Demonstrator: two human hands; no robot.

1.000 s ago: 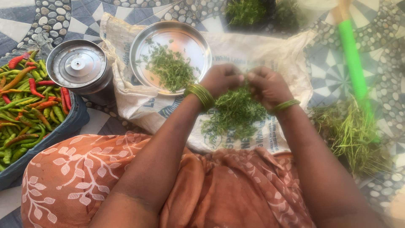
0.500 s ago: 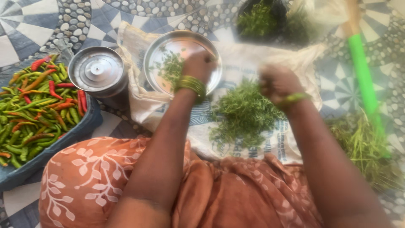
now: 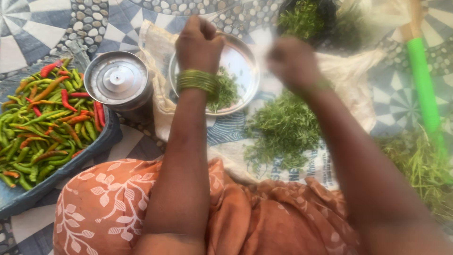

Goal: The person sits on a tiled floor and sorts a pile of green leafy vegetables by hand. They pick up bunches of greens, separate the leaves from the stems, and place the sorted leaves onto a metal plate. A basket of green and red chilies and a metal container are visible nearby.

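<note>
L hand has moved from the herb pile to over the steel plate, fingers curled shut, prob. on picked leaves; can't see them. R hand, blurred, lifts off pile toward plate; grip can't tell. More leaves reaching plate.

Both forearms reach forward from the bottom edge, bare. Left hand stretched furthest, fingers curled down into a loose fist, back of the hand up, green bangles on the wrist. Right hand is motion-blurred, fingers bunched, grip unclear. Hands apart, not touching.
</note>
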